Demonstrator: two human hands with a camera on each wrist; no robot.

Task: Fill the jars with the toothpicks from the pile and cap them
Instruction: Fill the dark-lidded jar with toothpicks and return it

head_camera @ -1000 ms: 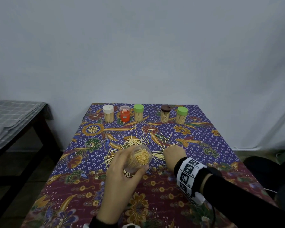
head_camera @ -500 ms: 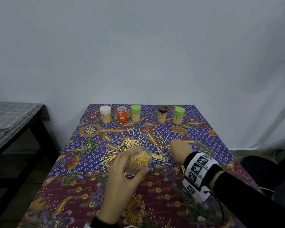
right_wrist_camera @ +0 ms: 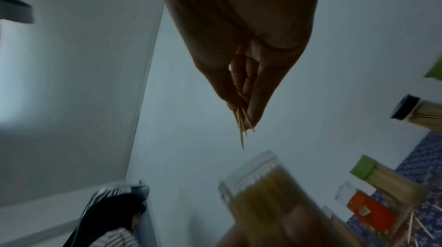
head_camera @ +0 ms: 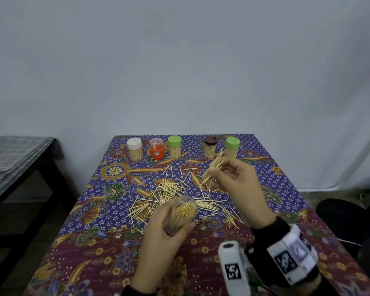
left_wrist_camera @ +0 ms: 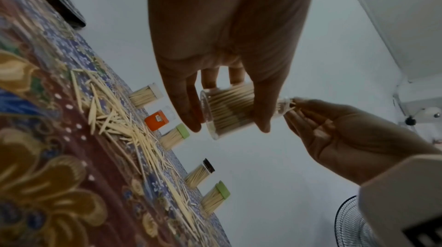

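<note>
Wooden toothpicks (head_camera: 214,168), a pinched bunch, now ride in the right hand (head_camera: 236,184), risen off the worktop (head_camera: 98,238); left hand (head_camera: 165,238) still grips the open jar (head_camera: 181,212).

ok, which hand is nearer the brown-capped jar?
Right. The right hand, pinching toothpicks, is just in front of the brown-capped jar; the left hand is much nearer the person.

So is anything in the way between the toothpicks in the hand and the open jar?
Nothing visible. The right hand pinches a bunch of toothpicks in the air, and the jar in the left hand has no cap, its mouth open.
</note>
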